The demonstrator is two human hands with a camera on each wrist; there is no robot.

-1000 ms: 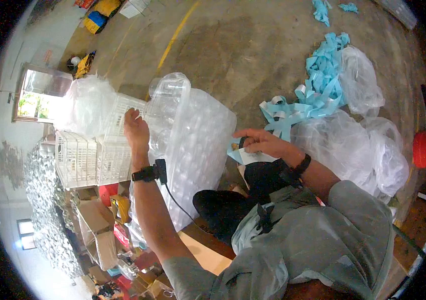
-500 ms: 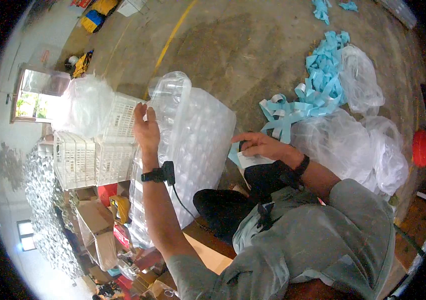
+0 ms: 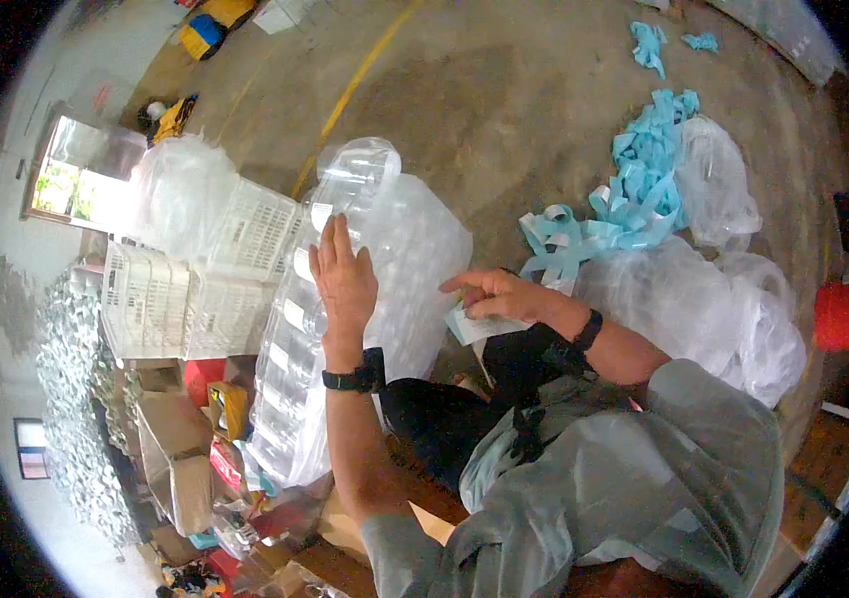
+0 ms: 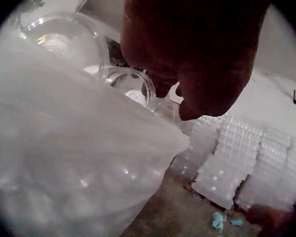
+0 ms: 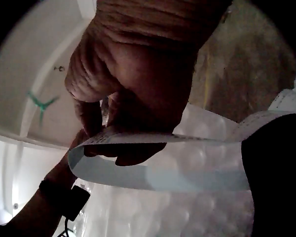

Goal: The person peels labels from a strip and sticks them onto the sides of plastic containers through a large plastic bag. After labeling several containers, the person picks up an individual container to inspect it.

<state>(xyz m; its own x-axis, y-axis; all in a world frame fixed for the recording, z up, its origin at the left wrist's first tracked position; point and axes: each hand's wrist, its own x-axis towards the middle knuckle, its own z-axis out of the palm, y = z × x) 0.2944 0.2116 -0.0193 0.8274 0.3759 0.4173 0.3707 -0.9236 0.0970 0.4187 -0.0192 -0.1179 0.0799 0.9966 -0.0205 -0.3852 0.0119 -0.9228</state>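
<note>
In the head view, my left hand (image 3: pixel 347 284) lies with fingers extended over a row of clear plastic jars (image 3: pixel 290 379) in a clear bag (image 3: pixel 424 229). Several of these jars carry small white labels (image 3: pixel 293 314). From the left wrist, round jar rims (image 4: pixel 133 81) show close beside my dark-lit fingers. Beside the bag, above the dark-clothed knee, my right hand (image 3: pixel 504 297) holds a label strip (image 5: pixel 202 180) with a pale blue backing. The strip loops round the fingers, with the thumb above it and the index finger stretched out toward the bag.
White plastic crates (image 3: pixel 145 304) and cardboard boxes (image 3: pixel 170 429) stand at left. A heap of light blue strips (image 3: pixel 644 164) and crumpled clear bags (image 3: pixel 689 309) lie on the concrete floor at right, with a red object (image 3: pixel 843 317) beyond.
My left hand has moved right, from beside the crates to over the jars. White labels on the jar row now show. My right hand stays in about the same place with the strip.
</note>
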